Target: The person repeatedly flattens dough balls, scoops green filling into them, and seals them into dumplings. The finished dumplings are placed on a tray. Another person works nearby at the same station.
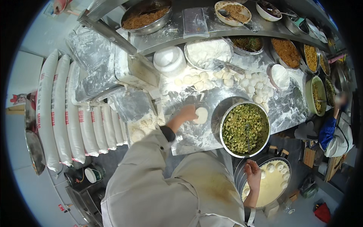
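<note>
My left hand (188, 113) grips the left edge of a flat, round dough wrapper (202, 115) on the floured steel worktable (192, 139). To the right of the wrapper, a large steel bowl (268, 124) holds a chopped green and yellow filling (238, 124) with a spoon handle sticking up in it. My right hand (253, 171), its fingers loosely bent and nothing seen in them, is over the left part of a round steamer tray (289, 167). Pleated buns (270, 167) line part of the tray's rim. Small dough pieces (256, 85) lie in a floury heap behind the filling bowl.
A flour basin (208, 52) with a scraper (219, 64) stands at the back. Filling bowls (285, 54) line the back right, below a steel shelf (175, 35). A floured machine (136, 68) and white sacks (71, 113) are left. Another person (337, 133) is at far right.
</note>
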`<control>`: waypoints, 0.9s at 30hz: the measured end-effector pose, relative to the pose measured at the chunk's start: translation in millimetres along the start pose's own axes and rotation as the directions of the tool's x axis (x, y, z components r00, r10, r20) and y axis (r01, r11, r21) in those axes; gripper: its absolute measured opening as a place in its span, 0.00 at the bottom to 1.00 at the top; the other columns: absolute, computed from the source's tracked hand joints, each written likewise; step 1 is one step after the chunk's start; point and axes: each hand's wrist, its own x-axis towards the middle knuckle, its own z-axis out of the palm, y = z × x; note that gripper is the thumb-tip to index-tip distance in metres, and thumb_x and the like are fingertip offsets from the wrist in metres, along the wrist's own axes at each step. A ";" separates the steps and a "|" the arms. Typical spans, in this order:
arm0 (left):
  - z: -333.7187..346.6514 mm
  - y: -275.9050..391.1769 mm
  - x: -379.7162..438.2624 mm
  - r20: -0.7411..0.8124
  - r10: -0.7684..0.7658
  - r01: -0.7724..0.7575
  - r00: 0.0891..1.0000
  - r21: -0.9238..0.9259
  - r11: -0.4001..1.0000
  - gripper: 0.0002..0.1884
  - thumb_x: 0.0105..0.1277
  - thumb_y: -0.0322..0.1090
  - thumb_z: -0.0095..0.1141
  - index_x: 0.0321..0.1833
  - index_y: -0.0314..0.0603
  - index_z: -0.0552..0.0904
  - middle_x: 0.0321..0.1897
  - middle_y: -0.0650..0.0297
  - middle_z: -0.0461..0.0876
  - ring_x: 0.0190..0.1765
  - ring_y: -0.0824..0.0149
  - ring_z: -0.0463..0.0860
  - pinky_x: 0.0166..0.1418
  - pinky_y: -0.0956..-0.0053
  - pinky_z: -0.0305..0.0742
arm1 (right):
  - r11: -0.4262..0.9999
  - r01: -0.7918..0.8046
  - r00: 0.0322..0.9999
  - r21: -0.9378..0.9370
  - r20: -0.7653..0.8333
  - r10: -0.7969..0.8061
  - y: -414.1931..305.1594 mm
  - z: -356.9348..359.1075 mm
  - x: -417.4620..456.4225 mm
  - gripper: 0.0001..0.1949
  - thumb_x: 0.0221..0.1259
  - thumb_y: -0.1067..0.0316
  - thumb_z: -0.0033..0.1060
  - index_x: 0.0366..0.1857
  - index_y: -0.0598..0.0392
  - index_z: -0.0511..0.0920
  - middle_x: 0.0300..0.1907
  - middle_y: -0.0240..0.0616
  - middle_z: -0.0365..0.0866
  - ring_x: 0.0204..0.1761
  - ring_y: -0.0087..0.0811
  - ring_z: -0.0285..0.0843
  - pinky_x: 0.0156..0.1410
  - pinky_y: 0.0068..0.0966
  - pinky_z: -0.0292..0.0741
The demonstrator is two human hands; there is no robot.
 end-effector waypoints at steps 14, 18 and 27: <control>48.3 25.1 -31.8 -0.550 0.046 0.006 0.834 0.093 0.996 0.45 0.86 0.54 0.55 0.91 0.25 0.56 0.94 0.38 0.49 0.95 0.41 0.44 0.96 0.45 0.39 | 0.768 0.079 0.967 -0.635 -0.138 -0.214 -45.5 25.5 113.0 0.10 0.70 0.65 0.71 0.45 0.60 0.92 0.44 0.53 0.94 0.47 0.54 0.94 0.53 0.44 0.86; 56.2 62.8 -31.3 -0.460 0.080 0.003 0.884 0.178 0.984 0.47 0.85 0.56 0.55 0.93 0.30 0.54 0.94 0.40 0.48 0.96 0.40 0.42 0.96 0.44 0.39 | 0.583 -0.070 0.981 -0.809 -0.162 -0.108 -58.7 29.1 147.3 0.15 0.68 0.57 0.75 0.47 0.58 0.90 0.53 0.55 0.91 0.55 0.59 0.90 0.60 0.53 0.86; 49.3 94.4 30.8 -0.394 0.309 -0.125 0.865 0.428 0.895 0.39 0.84 0.52 0.55 0.92 0.42 0.63 0.95 0.50 0.53 0.95 0.44 0.48 0.92 0.30 0.37 | 0.566 -0.093 0.985 -0.819 -0.160 -0.069 -34.0 19.7 167.8 0.16 0.71 0.59 0.68 0.52 0.60 0.86 0.45 0.60 0.93 0.49 0.62 0.92 0.56 0.55 0.88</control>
